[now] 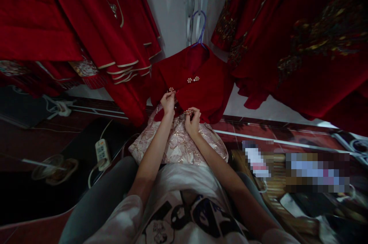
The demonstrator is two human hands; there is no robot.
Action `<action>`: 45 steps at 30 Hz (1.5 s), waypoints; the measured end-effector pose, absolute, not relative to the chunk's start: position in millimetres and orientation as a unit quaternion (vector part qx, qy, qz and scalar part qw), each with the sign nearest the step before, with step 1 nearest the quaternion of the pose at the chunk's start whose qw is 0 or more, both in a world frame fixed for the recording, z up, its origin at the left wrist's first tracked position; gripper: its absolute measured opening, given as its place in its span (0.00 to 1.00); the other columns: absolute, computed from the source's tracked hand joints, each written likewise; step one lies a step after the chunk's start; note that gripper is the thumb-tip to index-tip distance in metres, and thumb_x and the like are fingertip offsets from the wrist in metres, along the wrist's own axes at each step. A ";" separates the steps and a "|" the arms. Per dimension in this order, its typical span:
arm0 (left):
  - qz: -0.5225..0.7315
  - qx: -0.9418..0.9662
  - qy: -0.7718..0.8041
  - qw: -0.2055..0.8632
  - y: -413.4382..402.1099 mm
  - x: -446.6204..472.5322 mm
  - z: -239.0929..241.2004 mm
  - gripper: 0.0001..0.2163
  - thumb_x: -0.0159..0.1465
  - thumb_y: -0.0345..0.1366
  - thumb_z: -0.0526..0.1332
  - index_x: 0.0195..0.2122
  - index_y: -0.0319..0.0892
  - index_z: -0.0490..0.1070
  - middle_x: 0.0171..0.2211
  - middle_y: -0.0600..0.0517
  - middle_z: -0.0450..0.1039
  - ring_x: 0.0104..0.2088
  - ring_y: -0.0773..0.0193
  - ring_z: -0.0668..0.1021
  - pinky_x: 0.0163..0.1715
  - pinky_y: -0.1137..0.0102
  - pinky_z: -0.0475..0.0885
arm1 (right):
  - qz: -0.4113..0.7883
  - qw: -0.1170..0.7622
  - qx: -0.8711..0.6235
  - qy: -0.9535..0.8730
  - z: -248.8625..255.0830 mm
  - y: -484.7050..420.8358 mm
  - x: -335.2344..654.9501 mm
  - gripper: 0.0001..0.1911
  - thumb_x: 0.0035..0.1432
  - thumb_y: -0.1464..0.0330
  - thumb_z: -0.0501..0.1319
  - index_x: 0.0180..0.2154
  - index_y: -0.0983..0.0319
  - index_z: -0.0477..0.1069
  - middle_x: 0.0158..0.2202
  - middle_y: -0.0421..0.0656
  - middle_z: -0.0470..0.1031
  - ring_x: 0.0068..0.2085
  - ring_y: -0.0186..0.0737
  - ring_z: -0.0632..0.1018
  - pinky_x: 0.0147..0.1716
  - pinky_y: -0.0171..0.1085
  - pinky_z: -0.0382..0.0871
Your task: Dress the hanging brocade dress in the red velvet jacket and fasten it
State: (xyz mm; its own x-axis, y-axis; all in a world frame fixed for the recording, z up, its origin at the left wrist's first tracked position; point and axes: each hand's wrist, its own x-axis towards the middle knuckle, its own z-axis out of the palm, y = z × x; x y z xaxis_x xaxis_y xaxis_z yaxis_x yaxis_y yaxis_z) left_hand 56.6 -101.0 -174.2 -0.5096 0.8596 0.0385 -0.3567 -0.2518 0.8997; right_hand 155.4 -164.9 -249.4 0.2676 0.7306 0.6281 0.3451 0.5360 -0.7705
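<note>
A red jacket (207, 98) hangs from a purple hanger (202, 25) in front of me. A pair of flower-shaped beaded clasps (193, 79) sits below its collar. My left hand (168, 103) is closed in a pinch on the jacket's front edge, just under another beaded flower (171, 89). Lower and to the right, my right hand (193, 122) pinches a beaded flower clasp (187, 112) at the jacket's lower front. Under both hands, a pale pink, shiny patterned cloth (184, 144) lies over my lap.
Red garments (115, 14) hang at left, and more with gold embroidery (316, 40) at right. A power strip (102, 154) and a plastic cup (47, 167) lie on a dark surface at left. A wooden bench (276, 194) stands at right. A white rail (258, 139) runs low behind it.
</note>
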 end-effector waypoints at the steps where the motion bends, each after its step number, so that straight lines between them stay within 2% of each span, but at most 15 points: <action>1: 0.733 0.307 0.456 0.401 -100.4 57.0 -173.2 0.03 0.56 0.32 0.63 0.31 0.39 0.73 0.34 0.49 0.78 0.33 0.65 0.79 0.36 0.67 0.74 | 0.148 0.652 -0.458 -0.586 -249.4 -165.0 155.4 0.10 0.57 0.71 0.53 0.43 0.61 0.63 0.36 0.42 0.68 0.37 0.39 0.66 0.43 0.40 0.59; 5: 0.674 0.475 0.435 0.363 -92.6 63.2 -158.1 0.07 0.61 0.38 0.61 0.34 0.40 0.74 0.38 0.48 0.79 0.39 0.63 0.79 0.47 0.65 0.72 | 0.154 0.653 -0.459 -0.582 -250.2 -164.8 155.1 0.10 0.57 0.71 0.53 0.43 0.61 0.63 0.36 0.43 0.68 0.38 0.39 0.66 0.42 0.40 0.59; 9: 0.619 0.537 0.415 0.396 -77.8 70.7 -129.4 0.15 0.67 0.45 0.52 0.37 0.40 0.73 0.40 0.46 0.78 0.43 0.62 0.79 0.50 0.61 0.70 | 0.162 0.657 -0.458 -0.577 -251.3 -164.1 155.0 0.11 0.57 0.71 0.53 0.43 0.61 0.63 0.36 0.43 0.68 0.38 0.39 0.67 0.41 0.40 0.59; 13: 0.587 0.602 0.385 0.379 -64.1 77.1 -106.0 0.06 0.65 0.34 0.57 0.41 0.40 0.69 0.37 0.47 0.78 0.42 0.65 0.79 0.49 0.64 0.70 | 0.170 0.658 -0.453 -0.577 -252.1 -163.7 155.1 0.10 0.57 0.71 0.53 0.43 0.61 0.63 0.37 0.43 0.68 0.38 0.39 0.67 0.41 0.40 0.60; 14: 0.575 0.625 0.380 0.367 -61.8 78.9 -102.4 0.06 0.64 0.32 0.58 0.42 0.40 0.69 0.37 0.47 0.78 0.42 0.65 0.79 0.49 0.66 0.71 | 0.170 0.658 -0.452 -0.577 -252.2 -163.7 155.2 0.10 0.57 0.71 0.53 0.43 0.61 0.63 0.37 0.43 0.68 0.38 0.40 0.67 0.41 0.40 0.60; 18: 0.478 0.719 0.418 0.284 -59.7 84.3 -95.2 0.15 0.55 0.25 0.64 0.45 0.38 0.68 0.40 0.46 0.77 0.38 0.65 0.78 0.42 0.68 0.72 | 0.174 0.661 -0.452 -0.573 -252.8 -163.5 155.5 0.11 0.56 0.72 0.53 0.43 0.61 0.63 0.37 0.43 0.68 0.39 0.40 0.67 0.41 0.40 0.61; 21: 0.410 0.768 0.462 0.171 -66.7 83.7 -93.4 0.15 0.54 0.25 0.64 0.42 0.40 0.70 0.35 0.49 0.77 0.35 0.64 0.78 0.42 0.66 0.72 | 0.179 0.663 -0.450 -0.571 -253.3 -162.9 155.5 0.11 0.56 0.72 0.52 0.43 0.60 0.63 0.37 0.43 0.68 0.39 0.40 0.67 0.41 0.40 0.61; 25: 0.345 0.781 0.514 0.081 -80.5 80.4 -91.3 0.10 0.59 0.30 0.62 0.42 0.42 0.70 0.30 0.51 0.77 0.34 0.61 0.78 0.42 0.64 0.70 | 0.180 0.664 -0.444 -0.574 -254.2 -162.1 155.5 0.12 0.56 0.73 0.52 0.43 0.60 0.62 0.37 0.43 0.68 0.39 0.39 0.68 0.40 0.40 0.62; 29: 0.325 0.757 0.567 0.027 -92.2 81.3 -88.4 0.12 0.62 0.38 0.60 0.46 0.42 0.68 0.30 0.48 0.76 0.34 0.57 0.78 0.40 0.63 0.70 | 0.183 0.662 -0.445 -0.575 -254.5 -161.6 155.8 0.11 0.56 0.72 0.53 0.43 0.60 0.62 0.37 0.43 0.67 0.38 0.39 0.68 0.39 0.39 0.62; 33: 0.294 0.749 0.594 0.006 -97.4 83.5 -84.5 0.13 0.62 0.46 0.59 0.38 0.43 0.73 0.31 0.46 0.76 0.36 0.55 0.78 0.40 0.61 0.70 | 0.189 0.659 -0.445 -0.576 -254.4 -161.6 156.0 0.11 0.56 0.72 0.53 0.43 0.60 0.62 0.36 0.42 0.67 0.37 0.39 0.68 0.39 0.39 0.62; 35: 0.288 0.760 0.582 0.025 -96.1 83.8 -82.7 0.13 0.62 0.47 0.58 0.34 0.44 0.75 0.30 0.47 0.75 0.36 0.56 0.77 0.40 0.61 0.70 | 0.190 0.660 -0.445 -0.575 -254.2 -161.8 156.0 0.11 0.56 0.72 0.53 0.43 0.60 0.62 0.36 0.42 0.67 0.37 0.39 0.68 0.39 0.39 0.62; 40: 0.336 0.801 0.491 0.063 -85.6 84.1 -79.1 0.06 0.59 0.37 0.61 0.30 0.41 0.74 0.32 0.50 0.74 0.36 0.63 0.75 0.44 0.65 0.69 | 0.197 0.658 -0.443 -0.576 -252.9 -162.8 155.8 0.12 0.56 0.72 0.53 0.44 0.60 0.62 0.36 0.42 0.67 0.37 0.38 0.68 0.39 0.38 0.62; 45: 0.420 0.798 0.430 0.050 -81.6 85.9 -74.7 0.04 0.55 0.32 0.63 0.25 0.41 0.70 0.38 0.49 0.74 0.44 0.60 0.73 0.52 0.60 0.64 | 0.205 0.657 -0.442 -0.576 -252.2 -163.3 155.7 0.12 0.56 0.72 0.52 0.43 0.60 0.62 0.36 0.42 0.67 0.37 0.38 0.68 0.40 0.38 0.62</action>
State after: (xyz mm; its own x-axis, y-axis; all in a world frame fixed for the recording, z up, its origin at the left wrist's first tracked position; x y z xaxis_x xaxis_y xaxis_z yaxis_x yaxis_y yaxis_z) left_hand 85.9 -81.6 -74.7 0.2778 0.7284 0.6264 0.6444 -0.6248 0.4408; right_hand 155.7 -163.3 -252.2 0.2532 0.7778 0.5753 0.2406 0.5254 -0.8161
